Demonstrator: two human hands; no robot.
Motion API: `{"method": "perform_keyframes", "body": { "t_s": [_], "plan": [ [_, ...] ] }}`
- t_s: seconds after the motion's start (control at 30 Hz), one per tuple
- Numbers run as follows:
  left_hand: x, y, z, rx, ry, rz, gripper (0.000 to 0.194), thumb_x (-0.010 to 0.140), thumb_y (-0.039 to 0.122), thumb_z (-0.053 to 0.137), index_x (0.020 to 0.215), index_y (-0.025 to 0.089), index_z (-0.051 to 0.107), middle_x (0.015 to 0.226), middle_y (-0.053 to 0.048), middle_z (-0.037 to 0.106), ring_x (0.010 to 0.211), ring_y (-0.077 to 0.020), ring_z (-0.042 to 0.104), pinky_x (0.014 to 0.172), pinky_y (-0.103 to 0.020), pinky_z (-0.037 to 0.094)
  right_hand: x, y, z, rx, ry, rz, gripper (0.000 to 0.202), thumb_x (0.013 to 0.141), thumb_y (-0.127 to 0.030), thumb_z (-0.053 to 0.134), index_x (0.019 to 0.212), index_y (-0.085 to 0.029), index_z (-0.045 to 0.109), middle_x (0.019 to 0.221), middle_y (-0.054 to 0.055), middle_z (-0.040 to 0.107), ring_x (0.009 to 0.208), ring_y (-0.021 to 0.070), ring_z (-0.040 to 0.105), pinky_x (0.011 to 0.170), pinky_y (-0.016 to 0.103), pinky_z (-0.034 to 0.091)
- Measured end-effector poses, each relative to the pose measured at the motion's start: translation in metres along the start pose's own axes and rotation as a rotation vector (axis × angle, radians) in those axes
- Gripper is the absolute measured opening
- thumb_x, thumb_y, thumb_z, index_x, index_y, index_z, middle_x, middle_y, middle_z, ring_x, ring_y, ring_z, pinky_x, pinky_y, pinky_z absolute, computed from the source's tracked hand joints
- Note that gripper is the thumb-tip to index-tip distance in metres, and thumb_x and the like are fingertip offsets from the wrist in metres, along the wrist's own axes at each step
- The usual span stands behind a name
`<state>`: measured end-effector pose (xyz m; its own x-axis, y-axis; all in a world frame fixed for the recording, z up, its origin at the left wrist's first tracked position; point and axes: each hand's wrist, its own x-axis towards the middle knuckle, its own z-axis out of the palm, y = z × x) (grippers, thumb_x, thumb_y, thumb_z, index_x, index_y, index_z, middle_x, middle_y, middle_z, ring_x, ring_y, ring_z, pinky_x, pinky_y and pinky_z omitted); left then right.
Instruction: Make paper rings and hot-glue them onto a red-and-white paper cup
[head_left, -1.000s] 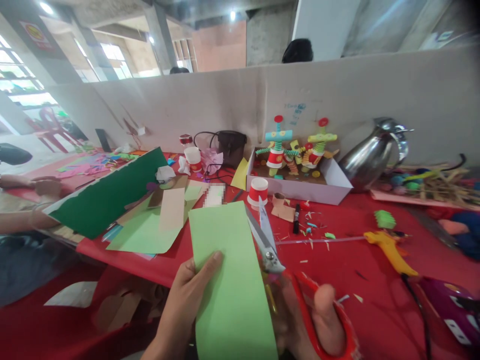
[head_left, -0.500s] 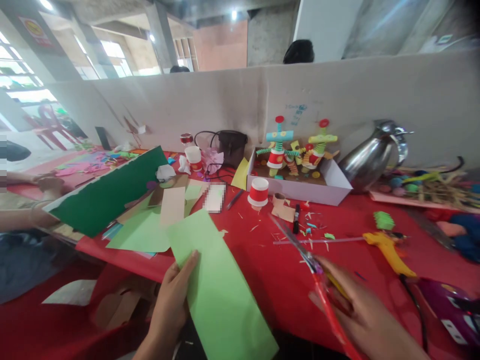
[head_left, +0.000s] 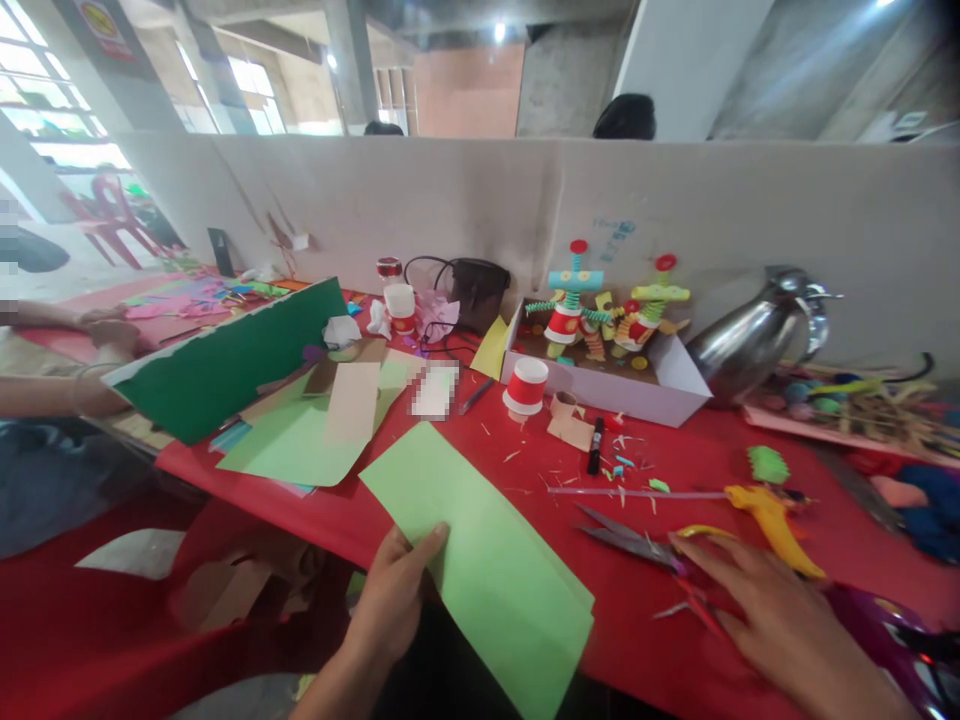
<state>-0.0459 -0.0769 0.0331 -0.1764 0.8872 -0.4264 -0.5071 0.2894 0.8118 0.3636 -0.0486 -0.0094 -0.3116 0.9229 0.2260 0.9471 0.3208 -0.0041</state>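
Note:
My left hand [head_left: 409,580] pinches a folded sheet of light green paper [head_left: 480,560] by its left edge, thumb on top. The paper slants over the front edge of the table, and two layers show along its right side. To the right, a pair of scissors [head_left: 637,543] with yellow and red handles lies on the red tablecloth, blades apart and pointing left. My right hand [head_left: 765,600] is over the handles with fingers stretched out, its fingertips at the yellow loop. A yellow glue gun [head_left: 769,520] lies just beyond that hand.
A red-and-white paper cup [head_left: 525,386], a black marker [head_left: 595,447] and paper scraps lie ahead. Behind stand a white box [head_left: 622,395] with paper-cup figures and a metal jug [head_left: 754,335]. At left are more green paper [head_left: 292,440], a dark green board [head_left: 232,360] and another person's arm [head_left: 52,395].
My right hand has lowered the scissors onto the table and loosened its grip, its fingers now stretched out. The green paper has shifted right with my left hand.

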Motion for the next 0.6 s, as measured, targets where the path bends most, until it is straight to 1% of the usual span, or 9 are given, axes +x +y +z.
{"method": "perform_keyframes", "body": {
  "t_s": [0.1, 0.17, 0.2, 0.27, 0.3, 0.37, 0.43, 0.5, 0.6],
  "plan": [
    [-0.006, -0.007, 0.011, -0.025, -0.107, -0.014, 0.038, 0.065, 0.038, 0.087, 0.093, 0.014, 0.075, 0.090, -0.010, 0.079, 0.071, -0.0223, 0.073, 0.063, -0.030, 0.056, 0.002, -0.018, -0.008, 0.020, 0.051, 0.065, 0.048, 0.085, -0.024, 0.047, 0.125, -0.029, 0.072, 0.120, 0.014, 0.070, 0.109, 0.0376, 0.066, 0.091, 0.055, 0.054],
    [-0.009, -0.012, 0.020, -0.032, -0.223, -0.020, 0.034, 0.070, 0.037, 0.085, 0.094, 0.015, 0.076, 0.092, -0.010, 0.079, 0.076, -0.0226, 0.073, 0.071, -0.031, 0.056, 0.007, -0.045, -0.020, 0.167, 0.092, 0.123, 0.045, 0.089, -0.024, 0.042, 0.121, -0.024, 0.074, 0.119, 0.014, 0.070, 0.114, 0.0365, 0.064, 0.098, 0.056, 0.050],
    [-0.011, -0.014, 0.024, -0.032, -0.283, -0.019, 0.032, 0.071, 0.037, 0.084, 0.094, 0.015, 0.076, 0.092, -0.010, 0.079, 0.078, -0.0226, 0.073, 0.074, -0.032, 0.056, 0.009, -0.061, -0.027, 0.292, 0.123, 0.157, 0.044, 0.092, -0.030, 0.043, 0.123, -0.023, 0.072, 0.119, 0.015, 0.071, 0.114, 0.0356, 0.064, 0.098, 0.055, 0.051],
    [-0.013, -0.016, 0.033, -0.028, -0.379, -0.008, 0.030, 0.074, 0.036, 0.082, 0.096, 0.016, 0.077, 0.094, -0.010, 0.079, 0.081, -0.0225, 0.073, 0.080, -0.033, 0.056, 0.012, -0.094, -0.040, 0.588, 0.033, 0.225, 0.050, 0.095, -0.043, 0.048, 0.142, -0.027, 0.056, 0.134, 0.011, 0.066, 0.122, 0.0316, 0.061, 0.094, 0.044, 0.055],
    [-0.014, -0.016, 0.036, -0.024, -0.407, 0.001, 0.029, 0.075, 0.036, 0.082, 0.097, 0.017, 0.078, 0.094, -0.009, 0.079, 0.082, -0.0223, 0.073, 0.082, -0.033, 0.055, 0.014, -0.110, -0.044, 0.716, -0.044, 0.224, 0.052, 0.095, -0.047, 0.050, 0.143, -0.028, 0.055, 0.133, 0.009, 0.067, 0.122, 0.0303, 0.061, 0.091, 0.040, 0.056],
    [-0.015, -0.015, 0.040, -0.006, -0.426, 0.026, 0.029, 0.076, 0.036, 0.081, 0.098, 0.017, 0.078, 0.094, -0.008, 0.079, 0.082, -0.0221, 0.072, 0.084, -0.034, 0.055, 0.015, -0.133, -0.048, 0.891, -0.162, 0.213, 0.044, 0.093, -0.053, 0.053, 0.124, -0.024, 0.069, 0.112, 0.008, 0.076, 0.102, 0.0285, 0.068, 0.080, 0.034, 0.057],
    [-0.014, -0.013, 0.040, 0.056, -0.420, 0.065, 0.029, 0.078, 0.038, 0.078, 0.099, 0.017, 0.078, 0.095, -0.008, 0.079, 0.083, -0.0223, 0.072, 0.086, -0.034, 0.054, 0.017, -0.146, -0.046, 0.959, -0.221, 0.226, 0.043, 0.092, -0.057, 0.053, 0.097, -0.021, 0.075, 0.087, 0.005, 0.076, 0.080, 0.0244, 0.068, 0.068, 0.030, 0.055],
    [-0.013, -0.014, 0.036, 0.178, -0.389, 0.113, 0.030, 0.081, 0.040, 0.075, 0.099, 0.016, 0.078, 0.095, -0.009, 0.078, 0.084, -0.0232, 0.071, 0.084, -0.034, 0.054, 0.019, -0.152, -0.040, 0.951, -0.220, 0.256, 0.047, 0.091, -0.061, 0.053, 0.079, -0.020, 0.072, 0.072, 0.002, 0.071, 0.067, 0.0203, 0.063, 0.059, 0.026, 0.050],
    [-0.009, -0.019, 0.025, 0.350, -0.319, 0.172, 0.029, 0.083, 0.041, 0.071, 0.094, 0.015, 0.078, 0.093, -0.009, 0.078, 0.084, -0.0250, 0.069, 0.078, -0.032, 0.054, 0.020, -0.154, -0.031, 0.883, -0.208, 0.285, 0.052, 0.088, -0.066, 0.054, 0.065, -0.020, 0.063, 0.059, 0.000, 0.064, 0.057, 0.0169, 0.057, 0.053, 0.024, 0.044]
  ]
}}
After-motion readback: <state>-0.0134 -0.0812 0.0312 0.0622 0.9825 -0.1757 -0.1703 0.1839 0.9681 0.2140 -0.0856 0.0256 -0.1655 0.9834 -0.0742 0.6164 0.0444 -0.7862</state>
